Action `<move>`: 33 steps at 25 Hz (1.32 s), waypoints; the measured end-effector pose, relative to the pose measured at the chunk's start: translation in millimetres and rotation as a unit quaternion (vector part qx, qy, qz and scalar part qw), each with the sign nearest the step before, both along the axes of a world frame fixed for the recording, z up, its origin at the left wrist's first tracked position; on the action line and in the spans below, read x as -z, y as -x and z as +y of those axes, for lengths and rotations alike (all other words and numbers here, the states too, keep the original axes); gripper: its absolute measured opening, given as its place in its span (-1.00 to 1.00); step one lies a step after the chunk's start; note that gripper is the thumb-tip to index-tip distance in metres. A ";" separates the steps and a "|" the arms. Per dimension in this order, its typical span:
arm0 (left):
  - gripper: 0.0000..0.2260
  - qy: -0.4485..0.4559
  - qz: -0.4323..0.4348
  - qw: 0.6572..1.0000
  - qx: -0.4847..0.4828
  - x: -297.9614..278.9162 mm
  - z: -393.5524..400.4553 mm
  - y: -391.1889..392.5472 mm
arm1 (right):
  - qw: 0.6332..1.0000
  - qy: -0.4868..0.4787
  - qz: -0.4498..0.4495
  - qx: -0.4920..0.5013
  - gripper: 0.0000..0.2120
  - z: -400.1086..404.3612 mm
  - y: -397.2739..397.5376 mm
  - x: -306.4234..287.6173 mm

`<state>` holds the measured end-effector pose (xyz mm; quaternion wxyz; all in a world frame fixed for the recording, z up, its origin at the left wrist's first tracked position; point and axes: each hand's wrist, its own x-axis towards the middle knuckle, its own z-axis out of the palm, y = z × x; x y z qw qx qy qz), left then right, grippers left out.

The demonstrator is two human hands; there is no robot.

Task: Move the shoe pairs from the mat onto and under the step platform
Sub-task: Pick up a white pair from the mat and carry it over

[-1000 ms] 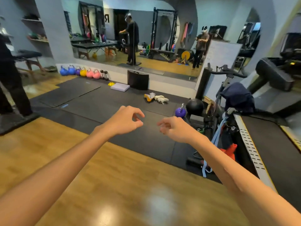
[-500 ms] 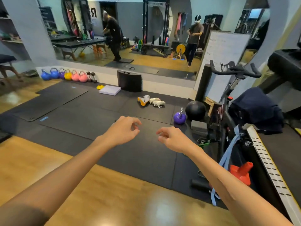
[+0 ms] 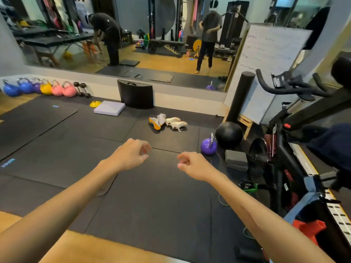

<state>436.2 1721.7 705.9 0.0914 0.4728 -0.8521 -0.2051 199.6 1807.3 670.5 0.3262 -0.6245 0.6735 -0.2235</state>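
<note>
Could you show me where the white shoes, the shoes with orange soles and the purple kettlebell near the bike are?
white shoes (image 3: 176, 123): head view, on the upper of the nearer shoe.
shoes with orange soles (image 3: 156, 123): head view, on the upturned orange sole.
purple kettlebell (image 3: 208, 147): head view, on its round body.

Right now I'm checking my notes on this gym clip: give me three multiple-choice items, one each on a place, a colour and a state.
1. The shoes lie:
A. on the black mat
B. on the wooden floor
C. on the bike

2. The kettlebell beside the black ball is:
A. yellow
B. purple
C. pink

3. The hands:
A. both hold shoes
B. one holds a shoe
C. both hold nothing

Answers:
1 A, mat lies under them.
2 B, its body is purple.
3 C, the left hand and right hand hang loosely curled, short of the shoes.
</note>
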 end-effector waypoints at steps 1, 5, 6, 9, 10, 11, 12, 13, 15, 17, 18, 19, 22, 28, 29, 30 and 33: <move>-0.78 0.000 -0.009 1.000 0.005 -1.7 -37.8 4.7 | 1.000 -0.005 -0.006 0.007 -0.64 -31.3 2.2 -1.0; -0.73 0.029 -0.019 0.999 0.021 -0.3 -160.6 35.5 | 0.999 0.009 -0.024 0.039 -0.52 -138.3 22.0 8.1; -0.71 0.037 -0.024 0.999 0.025 5.6 -191.9 45.6 | 0.999 0.011 -0.027 0.039 -0.48 -168.2 30.4 13.7; -0.65 0.036 -0.033 0.998 0.036 26.4 -277.9 83.4 | 0.998 0.004 -0.044 0.036 -0.43 -262.4 66.7 37.3; -0.64 0.034 -0.036 0.998 0.039 34.0 -306.6 98.4 | 0.998 0.002 -0.045 0.033 -0.43 -294.6 80.8 46.3; -0.62 0.033 -0.042 0.998 0.044 38.3 -332.8 112.4 | 0.998 0.003 -0.044 0.036 -0.43 -324.0 94.5 52.8; -0.61 0.026 -0.050 0.997 0.044 39.5 -357.9 125.5 | 0.998 0.004 -0.045 0.042 -0.44 -352.0 107.7 56.9; -0.60 0.016 -0.059 0.997 0.042 39.5 -387.2 139.9 | 0.998 -0.002 -0.048 0.043 -0.44 -383.9 122.3 60.3; -0.61 0.010 -0.066 0.997 0.029 38.7 -446.5 166.3 | 0.998 -0.020 -0.043 0.031 -0.45 -445.3 148.7 62.6; -0.62 -0.004 -0.059 0.998 0.008 37.6 -501.2 187.0 | 0.998 -0.038 -0.038 0.031 -0.46 -503.2 175.1 64.4; -0.62 -0.010 -0.056 0.998 0.001 39.7 -526.6 195.4 | 0.998 -0.044 -0.038 0.027 -0.45 -531.3 185.8 65.0; -0.63 -0.011 -0.059 0.998 0.002 44.4 -554.0 203.8 | 0.998 -0.048 -0.037 0.022 -0.45 -561.1 195.6 67.9; -0.66 -0.027 -0.066 0.997 0.003 63.9 -632.2 226.7 | 0.997 -0.057 -0.042 0.023 -0.44 -637.4 220.1 86.2; -0.61 -0.084 -0.099 0.991 0.033 135.9 -826.9 267.2 | 0.986 -0.123 -0.078 0.083 -0.45 -803.5 241.9 155.8; -0.61 -0.100 -0.111 0.987 0.050 146.3 -853.4 274.3 | 0.982 -0.134 -0.084 0.100 -0.46 -823.6 243.2 164.5; -0.60 -0.115 -0.127 0.983 0.069 157.6 -884.5 282.9 | 0.978 -0.145 -0.092 0.115 -0.46 -848.0 244.5 174.6; -0.61 -0.135 -0.165 0.970 0.116 177.9 -973.5 315.8 | 0.965 -0.171 -0.127 0.155 -0.47 -921.4 258.1 199.8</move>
